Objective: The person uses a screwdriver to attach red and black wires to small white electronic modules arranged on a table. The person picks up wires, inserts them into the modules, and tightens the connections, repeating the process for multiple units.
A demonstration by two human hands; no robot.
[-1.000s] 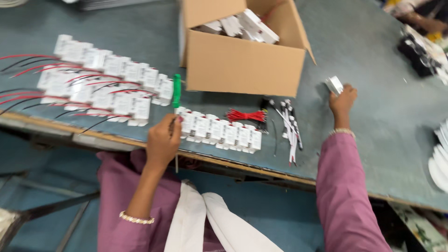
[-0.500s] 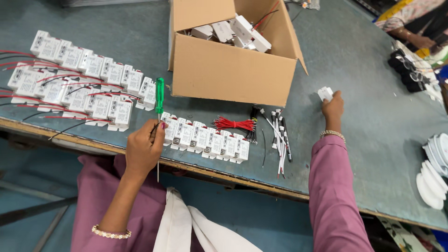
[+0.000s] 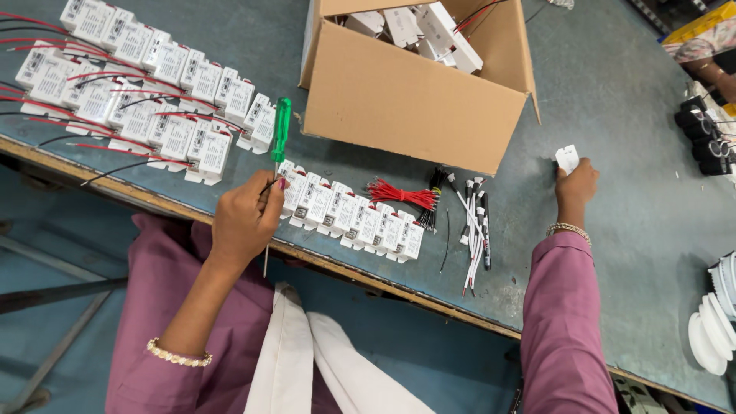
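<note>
Green-handled screwdriver (image 3: 280, 138) is clamped in the left hand (image 3: 244, 218) over the table (image 3: 613, 100); the right hand (image 3: 575, 184) pinches a small white module (image 3: 567, 159).

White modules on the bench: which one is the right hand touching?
The lone white module right of the cardboard box, lying apart on bare table under the right hand fingers. The others sit in rows near the left hand or inside the box.
</note>
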